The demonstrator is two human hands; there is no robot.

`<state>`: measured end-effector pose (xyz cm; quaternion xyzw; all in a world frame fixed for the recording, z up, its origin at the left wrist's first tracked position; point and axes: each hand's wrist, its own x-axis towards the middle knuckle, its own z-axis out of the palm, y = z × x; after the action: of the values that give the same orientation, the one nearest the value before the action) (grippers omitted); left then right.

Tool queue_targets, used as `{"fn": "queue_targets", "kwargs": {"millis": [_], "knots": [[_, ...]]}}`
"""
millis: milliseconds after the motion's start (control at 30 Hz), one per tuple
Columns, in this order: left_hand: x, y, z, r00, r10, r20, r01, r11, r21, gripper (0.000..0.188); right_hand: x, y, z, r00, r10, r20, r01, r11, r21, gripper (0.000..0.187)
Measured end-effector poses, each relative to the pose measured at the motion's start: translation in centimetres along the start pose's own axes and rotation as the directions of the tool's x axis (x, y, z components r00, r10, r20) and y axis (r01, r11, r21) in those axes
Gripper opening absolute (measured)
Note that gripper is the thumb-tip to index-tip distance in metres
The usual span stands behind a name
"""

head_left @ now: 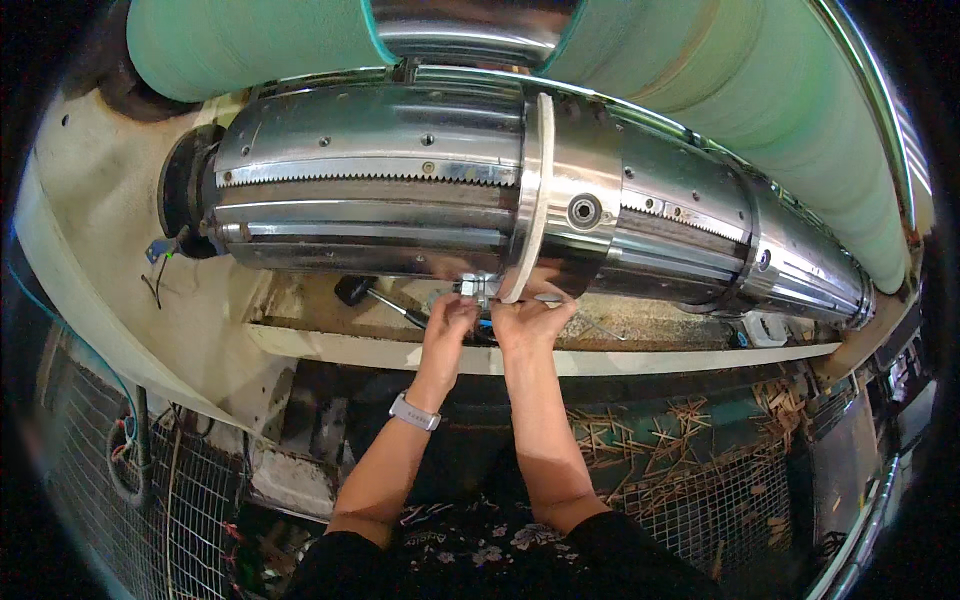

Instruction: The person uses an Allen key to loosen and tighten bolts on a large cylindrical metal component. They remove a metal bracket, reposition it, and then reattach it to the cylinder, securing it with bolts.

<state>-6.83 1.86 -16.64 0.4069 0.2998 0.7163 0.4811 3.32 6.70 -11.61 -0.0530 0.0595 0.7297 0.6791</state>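
In the head view, a long, round, shiny silver metal roller (pixel 370 215) sits over a cream metal ledge (pixel 640 361). Near the ledge's front edge, the left hand (pixel 452 316) bends its fingers by a small silver metal block (pixel 477 286). The right hand (pixel 533 322) curls beside it. I cannot tell if either holds anything.

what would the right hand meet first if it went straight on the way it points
The right hand would probably meet the shiny silver steel cylindrical roller first, near the lower end of the off-white curved strip; depth is unclear, so it may already be touching either.
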Motion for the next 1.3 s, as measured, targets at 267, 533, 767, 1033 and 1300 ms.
{"fn": "queue_targets", "kwargs": {"millis": [267, 533, 767, 1033, 1300], "knots": [[3.1, -2.0, 0.7, 0.908, -0.407, -0.096, 0.302, 0.797, -0.523, 0.023, -0.3, -0.1, 0.0, 0.997, -0.013, 0.077, 0.013, 1.000, 0.003, 0.035], [5.8, -1.4, 4.1, 0.896, -0.368, -0.250, 0.095, 0.706, -0.701, 0.025, -1.0, 0.5, 1.0, 0.999, -0.038, 0.033, 0.037, 0.999, 0.031, 0.038], [6.1, -2.2, 3.4, 0.925, -0.331, -0.188, 0.101, 0.689, -0.717, 0.025, -1.0, 0.5, 0.9, 1.000, -0.006, -0.006, 0.006, 1.000, -0.016, 0.051], [5.2, -0.3, 4.5, 0.874, -0.407, -0.265, 0.122, 0.712, -0.692, 0.031, -0.6, 0.4, 0.5, 0.999, -0.040, 0.001, 0.039, 0.999, 0.029, 0.044], [5.5, -2.1, 3.6, 0.920, -0.347, -0.183, 0.108, 0.672, -0.733, 0.029, -1.1, 0.2, 1.1, 0.999, -0.013, -0.042, 0.013, 1.000, 0.008, 0.034]]}}
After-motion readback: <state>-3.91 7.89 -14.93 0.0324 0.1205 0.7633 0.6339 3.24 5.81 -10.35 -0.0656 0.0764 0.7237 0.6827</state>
